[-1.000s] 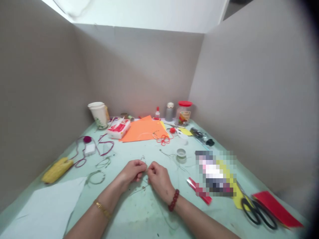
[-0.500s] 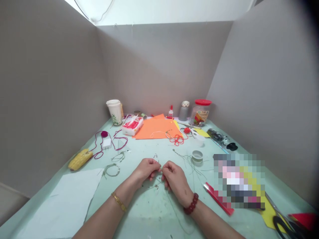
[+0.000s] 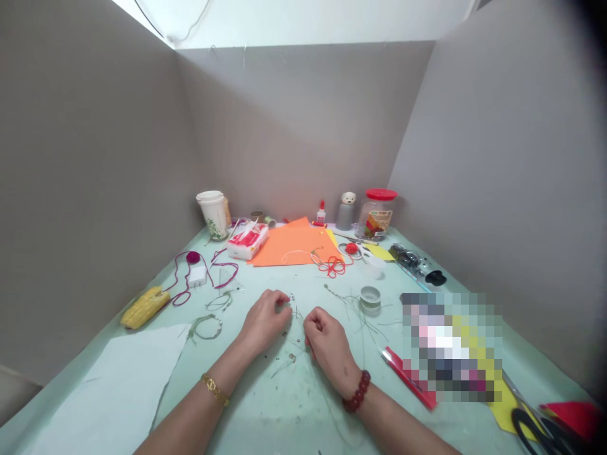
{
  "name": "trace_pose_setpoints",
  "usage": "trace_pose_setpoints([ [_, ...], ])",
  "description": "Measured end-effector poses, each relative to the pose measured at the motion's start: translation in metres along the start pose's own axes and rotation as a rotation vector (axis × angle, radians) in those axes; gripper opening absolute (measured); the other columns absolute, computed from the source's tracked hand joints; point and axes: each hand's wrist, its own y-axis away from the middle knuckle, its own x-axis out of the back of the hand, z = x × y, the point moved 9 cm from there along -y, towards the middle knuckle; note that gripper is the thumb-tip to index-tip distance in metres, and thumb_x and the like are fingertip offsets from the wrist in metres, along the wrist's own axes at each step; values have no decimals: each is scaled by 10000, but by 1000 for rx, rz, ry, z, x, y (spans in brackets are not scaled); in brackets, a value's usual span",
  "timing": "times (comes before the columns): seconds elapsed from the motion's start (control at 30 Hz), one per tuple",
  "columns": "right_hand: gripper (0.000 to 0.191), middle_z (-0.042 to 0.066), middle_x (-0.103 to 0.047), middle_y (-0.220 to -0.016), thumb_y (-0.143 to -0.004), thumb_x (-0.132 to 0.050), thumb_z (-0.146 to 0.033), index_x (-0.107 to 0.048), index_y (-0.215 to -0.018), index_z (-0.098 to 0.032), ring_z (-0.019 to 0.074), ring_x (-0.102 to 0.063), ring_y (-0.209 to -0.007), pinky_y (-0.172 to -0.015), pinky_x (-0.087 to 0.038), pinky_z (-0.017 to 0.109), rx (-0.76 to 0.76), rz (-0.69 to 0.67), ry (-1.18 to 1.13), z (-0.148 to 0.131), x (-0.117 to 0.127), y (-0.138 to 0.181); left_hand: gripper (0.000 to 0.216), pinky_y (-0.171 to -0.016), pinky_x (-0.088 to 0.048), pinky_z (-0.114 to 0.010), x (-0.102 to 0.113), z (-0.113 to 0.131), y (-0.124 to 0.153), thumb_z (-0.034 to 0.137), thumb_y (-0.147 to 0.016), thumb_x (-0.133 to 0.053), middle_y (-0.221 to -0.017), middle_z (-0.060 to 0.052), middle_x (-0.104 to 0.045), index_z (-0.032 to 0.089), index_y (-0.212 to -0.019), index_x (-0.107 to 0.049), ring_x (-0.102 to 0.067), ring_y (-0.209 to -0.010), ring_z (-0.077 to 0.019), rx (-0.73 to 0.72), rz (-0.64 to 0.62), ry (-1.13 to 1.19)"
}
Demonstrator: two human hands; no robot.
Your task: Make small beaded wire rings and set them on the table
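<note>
My left hand (image 3: 268, 321) is low over the table, its thumb and index finger apart, with nothing visible between them. Its fingertips are close to a few tiny beads (image 3: 292, 297). A short gap to the right, my right hand (image 3: 328, 340) has its fingers curled in a pinch on a thin green cord (image 3: 332, 395), which trails down toward the table's front. The cord's end at the fingertips is too fine to make out. Small brownish beads (image 3: 292, 358) lie scattered between my wrists. A green cord bracelet (image 3: 207, 327) rests left of my left hand.
A spool (image 3: 370, 298) with loose green cords stands right of centre. On the right lie a red cutter-like tool (image 3: 410, 379), a blurred-out patch and black-handled scissors (image 3: 531, 430). White paper (image 3: 109, 385) and a corn cob (image 3: 146, 308) are left; orange sheets (image 3: 294, 245) lie behind.
My left hand has parted from the right hand, moving left and slightly away from me, and its fingers have opened. My right hand keeps its pinch almost in place. The view has shifted slightly.
</note>
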Motion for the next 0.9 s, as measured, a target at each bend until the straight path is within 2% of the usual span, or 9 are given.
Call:
trace_pose_setpoints([
  [0.07, 116, -61, -465, -478, -722, -418, -152, -416, -614, -194, 71, -405, -392, -417, -297, 188, 33, 7, -4, -1, 0, -1, 105, -782, -358, -289, -4, 15, 4, 210, -734, -529, -875, -26, -564, 207, -815, -596, -508, -869, -184, -172, -2, -188],
  [0.13, 120, -65, -453, -478, -731, -424, -153, -422, -617, -192, 68, -395, -399, -424, -301, 187, 45, 11, -30, 0, 0, -2, 111, -772, -359, -293, -11, 25, 9, 204, -776, -474, -835, -35, -571, 203, -758, -583, -510, -856, -193, -292, -11, -334],
  [0.23, 122, -71, -437, -472, -739, -431, -151, -432, -624, -191, 65, -384, -387, -408, -293, 184, 32, 2, -75, 1, -2, -3, 159, -705, -355, -283, -14, 27, 9, 205, -809, -419, -734, -23, -577, 206, -701, -536, -506, -759, -187, -299, 2, -366],
  [0.37, 83, -72, -469, -484, -756, -442, -180, -456, -676, -198, 65, -367, -333, -334, -249, 183, -96, -89, -178, 6, -12, -1, 174, -620, -331, -266, -11, 25, 8, 246, -820, -406, -634, 10, -567, 214, -677, -501, -506, -663, -173, -220, 15, -305],
  [0.47, 73, -76, -473, -486, -754, -443, -170, -462, -691, -202, 60, -342, -301, -297, -208, 178, -171, -122, -246, 6, -15, 3, 172, -547, -322, -244, -15, 13, 7, 300, -804, -436, -545, 37, -555, 213, -662, -477, -489, -535, -144, -36, -41, -109],
  [0.57, 86, -84, -456, -467, -753, -448, -150, -464, -684, -199, 50, -321, -288, -291, -192, 171, -205, -129, -293, 4, -15, 5, 204, -484, -329, -218, -26, 1, 10, 351, -769, -512, -495, 53, -523, 207, -640, -445, -456, -463, -115, 168, -146, 240],
  [0.67, 94, -93, -440, -446, -756, -467, -149, -461, -674, -194, 37, -298, -283, -301, -194, 165, -203, -121, -330, 2, -13, 5, 252, -518, -414, -204, -36, -5, 18, 346, -741, -609, -503, 71, -465, 193, -638, -438, -465, -477, -89, 331, -249, 578],
  [0.8, 94, -99, -429, -442, -747, -492, -139, -465, -669, -184, 20, -276, -284, -314, -160, 162, -261, -100, -396, 4, -10, 8, 197, -632, -512, -228, -34, -16, 32, 202, -768, -626, -477, 97, -356, 181, -662, -462, -497, -505, -78, 480, -190, 911],
  [0.9, 82, -97, -442, -467, -757, -481, -147, -453, -691, -188, 21, -283, -294, -313, -132, 166, -307, -108, -427, 7, -10, 13, 258, -664, -543, -264, -34, -21, 53, 138, -810, -569, -456, 106, -293, 182, -608, -415, -407, -423, -51, 556, -154, 1076],
])
